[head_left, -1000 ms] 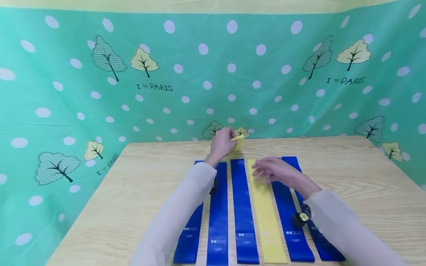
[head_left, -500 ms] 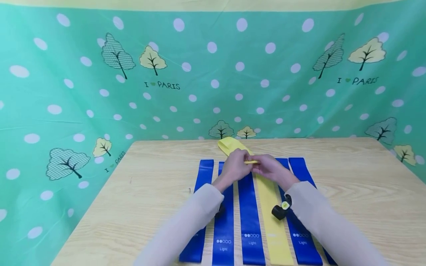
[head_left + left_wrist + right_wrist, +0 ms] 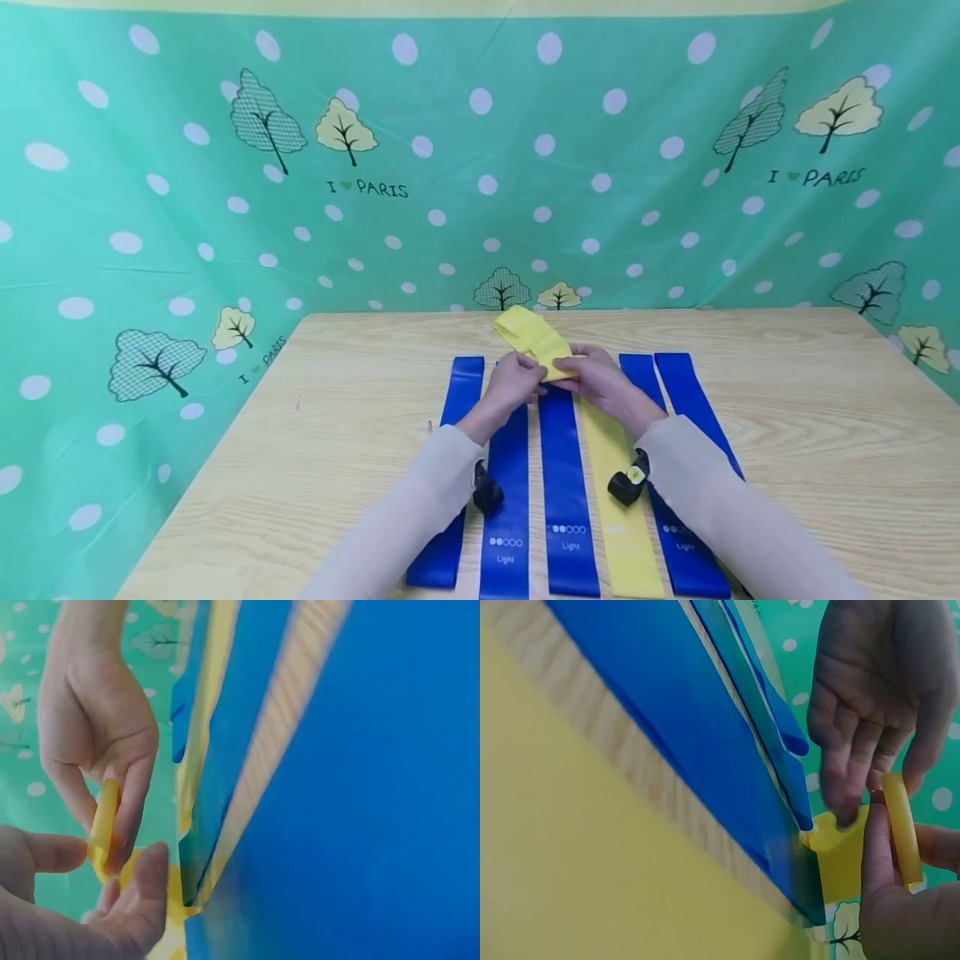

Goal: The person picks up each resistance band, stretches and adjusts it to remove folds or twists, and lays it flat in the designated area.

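Observation:
A yellow resistance band (image 3: pixel 517 323) is held up over the far ends of the laid-out bands, its loose loop trailing to the back left. My right hand (image 3: pixel 603 383) pinches its near end between thumb and fingers, as the right wrist view also shows on the folded yellow edge (image 3: pixel 904 832). From the left, my left hand (image 3: pixel 510 385) holds the same end near its edge. In the left wrist view the left thumb (image 3: pixel 56 852) meets the fold while the outer fingers spread apart. Beneath lie blue bands (image 3: pixel 566 475) and one flat yellow band (image 3: pixel 626 542).
Several blue bands printed "Light" (image 3: pixel 506 508) lie side by side lengthwise on the wooden table (image 3: pixel 300 475). A green dotted cloth (image 3: pixel 420 108) hangs behind and beside it. Black wrist cameras (image 3: pixel 487 492) hang under both cuffs.
My left hand has brought the yellow band from the far edge back toward me. My right hand has moved in and taken hold of its end; the end now faces flatter upward.

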A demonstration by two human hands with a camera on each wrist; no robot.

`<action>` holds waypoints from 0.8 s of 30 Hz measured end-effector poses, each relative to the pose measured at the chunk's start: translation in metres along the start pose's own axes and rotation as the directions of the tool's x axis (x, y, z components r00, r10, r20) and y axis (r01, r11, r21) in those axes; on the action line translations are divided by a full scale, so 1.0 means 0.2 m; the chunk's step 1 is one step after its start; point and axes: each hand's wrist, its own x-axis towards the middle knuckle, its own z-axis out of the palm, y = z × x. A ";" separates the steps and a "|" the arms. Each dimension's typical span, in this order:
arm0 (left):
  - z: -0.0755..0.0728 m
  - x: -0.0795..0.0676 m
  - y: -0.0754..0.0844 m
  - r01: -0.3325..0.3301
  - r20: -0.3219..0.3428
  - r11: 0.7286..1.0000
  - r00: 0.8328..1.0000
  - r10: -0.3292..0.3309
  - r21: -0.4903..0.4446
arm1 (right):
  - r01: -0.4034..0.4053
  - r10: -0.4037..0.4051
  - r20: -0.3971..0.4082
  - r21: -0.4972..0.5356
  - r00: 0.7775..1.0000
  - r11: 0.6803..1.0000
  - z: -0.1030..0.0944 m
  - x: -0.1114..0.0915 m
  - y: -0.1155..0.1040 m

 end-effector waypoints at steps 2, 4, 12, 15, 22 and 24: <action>0.00 0.00 0.00 0.022 -0.017 0.998 1.000 -0.023 -0.066 | 0.000 0.000 -0.019 -0.003 1.000 1.000 0.01 0.00 0.00; -0.01 0.00 0.00 0.022 -0.039 0.994 0.999 -0.026 -0.107 | 0.001 -0.002 -0.043 -0.035 0.999 0.999 0.02 -0.01 -0.01; -0.05 0.00 -0.02 -0.009 -0.038 0.990 0.999 0.004 -0.140 | -0.032 0.020 -0.060 -0.211 0.998 0.977 0.01 0.02 -0.01; -0.05 0.00 -0.02 0.011 -0.012 0.992 1.000 -0.013 -0.130 | -0.037 0.034 -0.016 -0.217 0.999 0.975 0.00 0.05 -0.01; -0.06 -0.01 -0.04 0.037 -0.004 0.997 0.999 -0.038 -0.072 | -0.083 0.085 -0.002 -0.237 0.996 0.968 0.00 0.12 -0.02; -0.06 -0.01 -0.04 0.038 0.008 0.998 0.999 -0.038 -0.056 | -0.088 0.082 -0.036 -0.276 0.996 0.957 0.00 0.12 -0.03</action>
